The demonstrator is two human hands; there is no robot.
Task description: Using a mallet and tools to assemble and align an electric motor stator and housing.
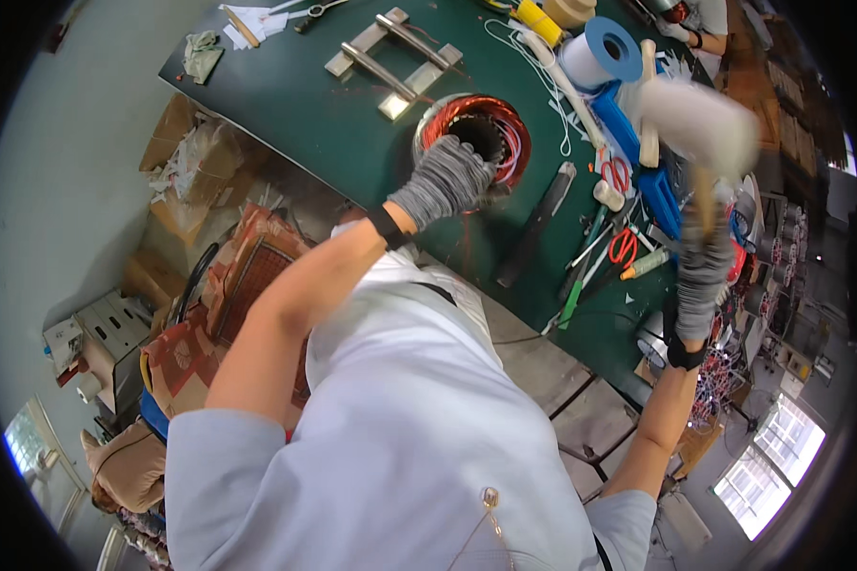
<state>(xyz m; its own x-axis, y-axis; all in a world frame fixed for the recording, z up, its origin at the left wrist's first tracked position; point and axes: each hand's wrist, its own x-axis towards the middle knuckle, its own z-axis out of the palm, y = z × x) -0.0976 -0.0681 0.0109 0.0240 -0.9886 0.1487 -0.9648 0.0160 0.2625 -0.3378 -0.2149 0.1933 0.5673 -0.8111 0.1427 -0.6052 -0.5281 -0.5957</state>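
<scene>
Stator (509, 124), metal ring w/ copper-red windings, near edge of dk green table (286, 105). L hand (448, 176), grey knit glove, fingers curled over rim, grip unclear. R hand (708, 243), same glove, clenched on raised, blurred white-headed mallet (700, 124).

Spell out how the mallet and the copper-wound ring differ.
The mallet is raised in the right hand, while the copper-wound ring sits on the green table under the left hand. The mallet has a pale head on a handle; the ring is reddish copper with an open middle. The mallet looks blurred, the ring clearer. Each has a gray-gloved hand on it.
</scene>
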